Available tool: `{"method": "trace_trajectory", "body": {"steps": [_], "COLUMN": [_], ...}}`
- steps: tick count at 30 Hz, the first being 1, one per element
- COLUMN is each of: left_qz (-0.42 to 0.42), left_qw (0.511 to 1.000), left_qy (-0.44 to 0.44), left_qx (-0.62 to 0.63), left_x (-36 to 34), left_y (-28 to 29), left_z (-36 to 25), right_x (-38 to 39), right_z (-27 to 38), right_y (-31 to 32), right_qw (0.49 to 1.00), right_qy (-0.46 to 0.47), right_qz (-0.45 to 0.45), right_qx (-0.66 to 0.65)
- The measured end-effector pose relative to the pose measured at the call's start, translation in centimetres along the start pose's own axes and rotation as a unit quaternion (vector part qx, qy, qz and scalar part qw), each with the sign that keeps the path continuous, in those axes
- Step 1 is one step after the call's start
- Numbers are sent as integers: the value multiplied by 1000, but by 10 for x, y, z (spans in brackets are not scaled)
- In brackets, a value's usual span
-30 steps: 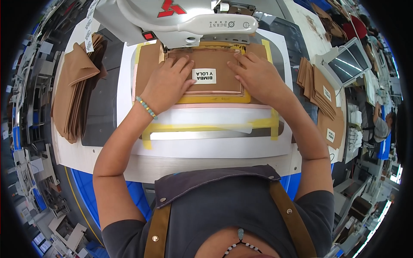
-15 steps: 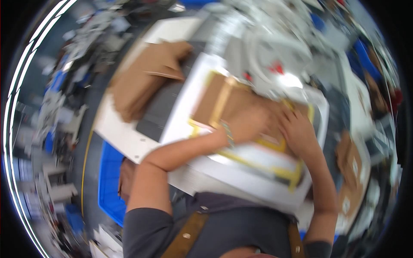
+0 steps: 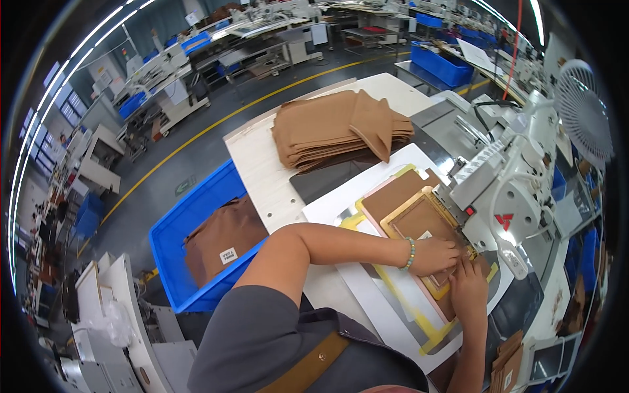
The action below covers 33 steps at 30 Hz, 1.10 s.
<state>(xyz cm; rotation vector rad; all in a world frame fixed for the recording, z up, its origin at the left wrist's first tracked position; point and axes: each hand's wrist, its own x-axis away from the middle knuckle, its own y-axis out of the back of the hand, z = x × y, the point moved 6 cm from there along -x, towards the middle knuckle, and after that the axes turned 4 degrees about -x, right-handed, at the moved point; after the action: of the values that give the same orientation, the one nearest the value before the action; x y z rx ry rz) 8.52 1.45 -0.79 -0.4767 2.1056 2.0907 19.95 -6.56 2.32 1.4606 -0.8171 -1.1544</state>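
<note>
My left hand (image 3: 432,254), with a beaded bracelet at the wrist, rests palm down with bent, open fingers on a brown panel (image 3: 422,217). The panel lies inside a yellow rectangular template (image 3: 392,215) with a small white label, partly covered by that hand. Just right of it, my right hand (image 3: 469,291) touches the template's right part, fingers extended upward and slightly bent. Around the template is a white board (image 3: 354,301) with yellow tape strips. A white sewing machine (image 3: 517,196) stands over the panel's far edge; its needle area is too small to make out.
A stack of brown pieces (image 3: 321,131) lies on the table's far left part. A blue bin (image 3: 170,262) holding brown pieces stands left of the table. More pieces (image 3: 504,367) lie lower right, beside a screen (image 3: 547,360). A fan (image 3: 583,111) and other workstations surround the table.
My view has swung left and tilted up, showing the bin and the room beyond; things appear shifted rightward. Both hands remain on the panel under the machine, now closer together.
</note>
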Motion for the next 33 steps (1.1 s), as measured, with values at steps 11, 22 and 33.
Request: {"method": "trace_trajectory", "body": {"steps": [11,22,33], "left_qz": [-5,-111,-38], "left_qw": [999,970,963], "left_qy": [14,-97,-33], "left_qx": [-31,196,264], "left_x": [13,59,78], "left_y": [-2,42,36], "left_z": [22,9,16], "right_x": [42,76,21], "right_z": [13,-12,27], "right_y": [35,41,35], "right_qw": [993,982,997], "right_qy": [-6,-21,-1], "right_qz": [54,49,9], "right_qx": [-109,-179,-72]}}
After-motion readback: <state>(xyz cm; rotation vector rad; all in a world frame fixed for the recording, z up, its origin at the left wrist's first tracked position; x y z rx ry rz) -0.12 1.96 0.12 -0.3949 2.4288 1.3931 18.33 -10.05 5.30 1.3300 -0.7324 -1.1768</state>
